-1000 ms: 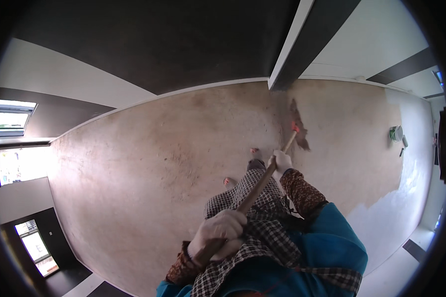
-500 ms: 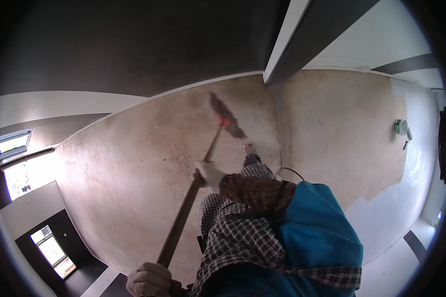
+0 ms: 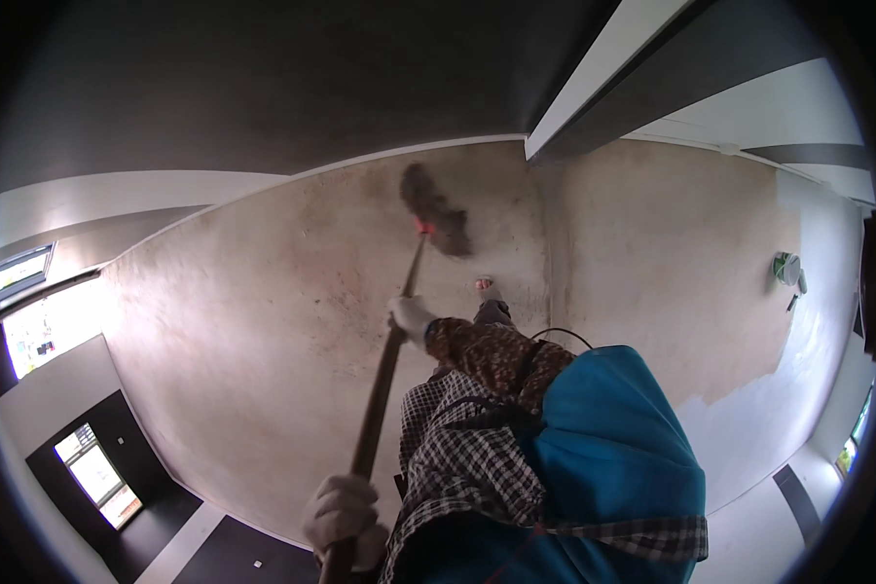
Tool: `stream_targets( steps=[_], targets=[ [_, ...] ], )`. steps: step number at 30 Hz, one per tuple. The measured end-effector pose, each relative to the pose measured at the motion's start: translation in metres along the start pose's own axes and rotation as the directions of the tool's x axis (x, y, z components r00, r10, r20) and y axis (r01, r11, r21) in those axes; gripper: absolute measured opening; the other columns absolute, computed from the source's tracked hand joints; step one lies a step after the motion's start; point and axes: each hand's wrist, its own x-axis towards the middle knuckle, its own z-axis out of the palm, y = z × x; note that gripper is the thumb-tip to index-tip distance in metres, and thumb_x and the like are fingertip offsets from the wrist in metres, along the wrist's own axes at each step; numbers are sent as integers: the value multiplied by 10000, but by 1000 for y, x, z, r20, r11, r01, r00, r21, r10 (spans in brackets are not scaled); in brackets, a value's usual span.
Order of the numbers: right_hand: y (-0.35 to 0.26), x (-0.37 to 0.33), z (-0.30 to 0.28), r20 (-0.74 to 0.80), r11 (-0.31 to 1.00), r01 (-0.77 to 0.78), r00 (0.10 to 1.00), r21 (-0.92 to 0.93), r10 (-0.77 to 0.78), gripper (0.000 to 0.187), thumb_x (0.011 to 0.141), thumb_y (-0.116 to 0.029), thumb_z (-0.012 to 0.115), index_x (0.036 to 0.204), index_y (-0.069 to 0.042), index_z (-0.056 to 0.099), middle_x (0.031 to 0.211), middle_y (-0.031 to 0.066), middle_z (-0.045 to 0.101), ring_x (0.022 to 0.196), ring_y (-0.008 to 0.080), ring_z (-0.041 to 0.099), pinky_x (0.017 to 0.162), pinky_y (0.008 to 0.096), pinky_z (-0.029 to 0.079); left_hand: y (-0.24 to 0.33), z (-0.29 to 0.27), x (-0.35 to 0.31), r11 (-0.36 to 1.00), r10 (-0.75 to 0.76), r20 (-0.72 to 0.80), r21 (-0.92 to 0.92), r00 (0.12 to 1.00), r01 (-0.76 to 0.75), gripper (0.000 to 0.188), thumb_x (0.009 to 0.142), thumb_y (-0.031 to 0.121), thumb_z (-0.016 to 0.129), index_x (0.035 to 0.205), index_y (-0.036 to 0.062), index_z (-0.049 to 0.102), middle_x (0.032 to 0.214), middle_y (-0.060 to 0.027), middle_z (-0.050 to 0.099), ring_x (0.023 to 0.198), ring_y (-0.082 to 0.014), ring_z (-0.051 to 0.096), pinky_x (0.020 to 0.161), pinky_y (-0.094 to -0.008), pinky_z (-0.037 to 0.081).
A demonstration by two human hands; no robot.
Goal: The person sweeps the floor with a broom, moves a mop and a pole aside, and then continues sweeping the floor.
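Note:
A long-handled broom [image 3: 373,414] slants away from me across the floor, its dark bushy head [image 3: 436,211] joined by a red socket and blurred by motion. My left hand [image 3: 341,521], in a pale glove, is closed round the near end of the handle. Farther along, my right hand [image 3: 414,317], also gloved and with a brown patterned sleeve, grips the same handle. The broom head appears to lie on the floor beyond my bare foot [image 3: 484,284], slightly to its left.
Worn beige floor [image 3: 253,370] spreads around me, with a whitish coated area [image 3: 749,428] at the right. A bucket [image 3: 786,268] stands at that area's edge, small tools beside it. Dark and white walls border the floor; a projecting wall edge [image 3: 574,117] stands ahead.
The broom head has shifted a little to the left and away from me. My left hand has moved right and forward with the handle's near end; both hands keep their grip.

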Motion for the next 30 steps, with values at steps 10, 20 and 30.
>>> stream_targets(
  steps=[10, 20, 30],
  targets=[
    [-56, -63, -57, -333, 905, 197, 941, 378, -66, 73, 896, -89, 511, 870, -65, 447, 670, 36, 487, 531, 141, 483, 492, 280, 460, -24, -12, 23, 964, 105, 30, -250, 994, -95, 231, 776, 48, 648, 622, 62, 476, 582, -50, 523, 584, -242, 560, 525, -331, 446],
    [-35, 13, 11, -127, 999, -28, 991, 46, 33, 85, 873, -138, 510, 810, -84, 492, 630, 15, 487, 529, 151, 531, 473, 317, 468, -35, -17, 19, 1000, 28, -188, 3, 982, -28, 206, 681, 17, 666, 607, 72, 483, 562, -45, 514, 525, -235, 560, 500, -330, 453],
    [-61, -36, -67, -445, 916, 221, 894, 334, -54, 55, 883, -94, 467, 840, -73, 442, 660, 25, 472, 514, 162, 488, 471, 322, 453, -39, -5, 56, 942, -6, -141, -334, 990, -42, 236, 732, 54, 682, 619, 43, 475, 572, -53, 522, 513, -247, 547, 493, -339, 459]
  ],
)
